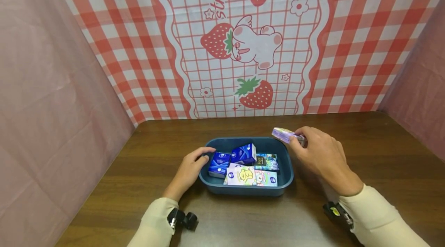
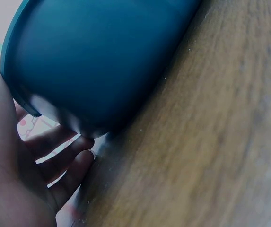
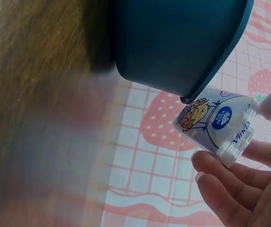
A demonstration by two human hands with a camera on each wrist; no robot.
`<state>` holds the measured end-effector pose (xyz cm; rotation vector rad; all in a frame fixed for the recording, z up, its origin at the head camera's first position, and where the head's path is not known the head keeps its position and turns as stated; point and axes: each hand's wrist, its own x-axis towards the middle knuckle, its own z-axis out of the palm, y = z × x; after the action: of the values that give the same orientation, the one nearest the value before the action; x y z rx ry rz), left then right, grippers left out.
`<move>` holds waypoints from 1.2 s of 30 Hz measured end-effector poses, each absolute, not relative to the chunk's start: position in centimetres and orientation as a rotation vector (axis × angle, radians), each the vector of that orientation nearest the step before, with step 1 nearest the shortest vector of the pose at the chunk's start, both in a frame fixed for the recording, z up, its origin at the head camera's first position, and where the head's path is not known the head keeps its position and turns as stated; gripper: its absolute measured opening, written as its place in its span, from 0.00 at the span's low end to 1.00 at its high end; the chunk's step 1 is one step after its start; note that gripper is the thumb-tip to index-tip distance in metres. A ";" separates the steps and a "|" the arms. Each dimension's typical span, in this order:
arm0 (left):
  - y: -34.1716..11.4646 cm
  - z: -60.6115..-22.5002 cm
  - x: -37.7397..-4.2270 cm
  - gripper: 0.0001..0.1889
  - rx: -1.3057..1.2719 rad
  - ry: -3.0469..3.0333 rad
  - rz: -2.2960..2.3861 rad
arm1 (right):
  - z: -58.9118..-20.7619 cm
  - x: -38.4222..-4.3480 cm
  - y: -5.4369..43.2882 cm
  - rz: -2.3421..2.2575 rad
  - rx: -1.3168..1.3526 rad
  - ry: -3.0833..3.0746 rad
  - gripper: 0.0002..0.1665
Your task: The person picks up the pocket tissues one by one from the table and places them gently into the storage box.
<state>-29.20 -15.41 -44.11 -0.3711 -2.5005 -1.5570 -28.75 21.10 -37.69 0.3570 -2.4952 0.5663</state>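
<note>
A dark blue-green plastic basin holds several small tissue packs. Two are deep blue, a yellow-and-white pack lies at the front, a pink-and-blue pack beside it, and a blue patterned pack at the right. The left hand holds the basin's left end, thumb and forefinger at the rim; other fingers curl along its outer wall. Beyond the right rear rim, the right hand pinches a lilac tissue pack by one end, tilted, its Vinda print facing the right wrist camera.
The basin stands on a dark brown wooden table. Behind it hangs a red-and-white checked cloth with strawberry prints. Pink cloth hangs at both sides. Each wrist carries a black strapped camera.
</note>
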 end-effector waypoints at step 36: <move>-15.4 -44.2 -29.3 0.15 -0.382 -2.492 -1.553 | -37.3 -28.2 20.6 0.554 0.463 -2.436 0.17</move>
<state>-29.26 -15.42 -44.17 -0.3818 -2.4924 -1.5530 -28.23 20.57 -37.34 0.4631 -2.4356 0.5540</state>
